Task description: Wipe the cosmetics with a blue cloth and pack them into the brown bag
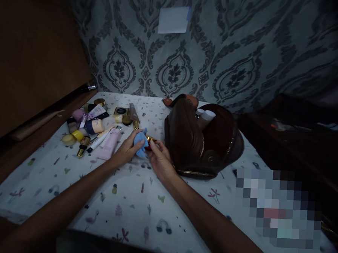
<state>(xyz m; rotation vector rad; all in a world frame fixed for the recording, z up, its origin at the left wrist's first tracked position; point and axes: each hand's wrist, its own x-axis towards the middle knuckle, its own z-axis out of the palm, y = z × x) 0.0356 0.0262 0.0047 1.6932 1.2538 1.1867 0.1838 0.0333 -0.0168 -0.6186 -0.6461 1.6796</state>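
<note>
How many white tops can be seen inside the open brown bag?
2. Both show in the opening of the brown bag: the larger white top, and the smaller white top just left of it. More may be hidden deeper inside.

The crumpled light-blue cloth (140, 141) looks soft and matt; the small gold-coloured item (149, 139) shines like polished metal. The rounded dark-brown bag (182, 133) resembles smooth leather, its toothed gold-coloured zip (203, 148) metallic.

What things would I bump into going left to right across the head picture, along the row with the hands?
Small yellow container, dark gold-capped bottle, pink tube, left hand, blue cloth, gold-and-red item, right hand, brown bag.
</note>
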